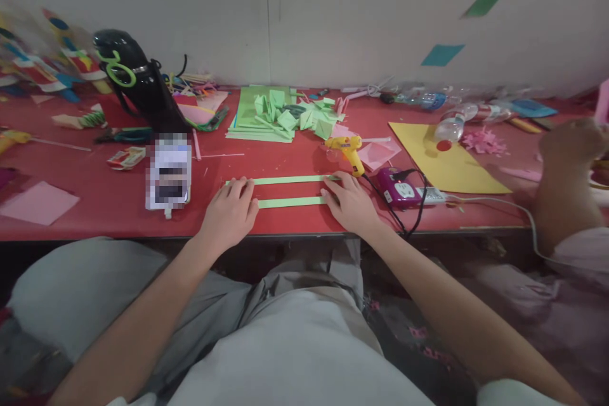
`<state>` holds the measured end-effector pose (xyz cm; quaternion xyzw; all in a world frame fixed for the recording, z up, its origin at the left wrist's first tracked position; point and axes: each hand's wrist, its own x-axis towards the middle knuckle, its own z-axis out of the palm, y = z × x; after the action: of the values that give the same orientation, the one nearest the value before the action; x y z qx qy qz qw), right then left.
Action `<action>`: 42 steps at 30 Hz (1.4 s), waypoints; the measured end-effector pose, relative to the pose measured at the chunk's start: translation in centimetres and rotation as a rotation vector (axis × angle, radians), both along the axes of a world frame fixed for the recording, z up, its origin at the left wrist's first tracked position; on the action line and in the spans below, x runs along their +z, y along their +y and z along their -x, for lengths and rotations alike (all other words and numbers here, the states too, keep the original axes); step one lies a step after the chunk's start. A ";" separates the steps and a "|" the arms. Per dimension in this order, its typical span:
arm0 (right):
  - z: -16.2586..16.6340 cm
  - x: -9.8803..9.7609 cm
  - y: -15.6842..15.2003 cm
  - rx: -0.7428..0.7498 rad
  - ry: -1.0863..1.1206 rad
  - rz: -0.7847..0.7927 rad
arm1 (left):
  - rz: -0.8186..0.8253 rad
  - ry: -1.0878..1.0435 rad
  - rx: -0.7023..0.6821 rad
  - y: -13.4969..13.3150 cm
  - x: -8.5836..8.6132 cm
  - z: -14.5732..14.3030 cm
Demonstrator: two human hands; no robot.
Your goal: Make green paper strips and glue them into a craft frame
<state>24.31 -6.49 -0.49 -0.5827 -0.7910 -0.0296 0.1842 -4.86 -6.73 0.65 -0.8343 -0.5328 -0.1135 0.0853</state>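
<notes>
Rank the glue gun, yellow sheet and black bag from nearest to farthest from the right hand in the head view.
From the right hand, on the near green strip:
1. Glue gun, just behind the hand.
2. Yellow sheet, off to the right.
3. Black bag, far left, toward the wall.
</notes>
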 end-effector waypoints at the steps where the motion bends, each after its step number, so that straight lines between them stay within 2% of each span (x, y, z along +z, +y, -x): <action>1: 0.0 -0.1 0.0 0.001 0.007 0.000 | 0.001 -0.006 0.004 0.0 0.0 0.0; 42: -0.1 -0.8 0.4 -0.010 0.059 -0.066 | -0.021 0.062 0.001 0.0 0.1 -0.2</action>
<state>24.40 -6.10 -1.28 -0.5810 -0.7808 -0.0394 0.2264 -4.66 -6.68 0.78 -0.8362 -0.5292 -0.0930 0.1104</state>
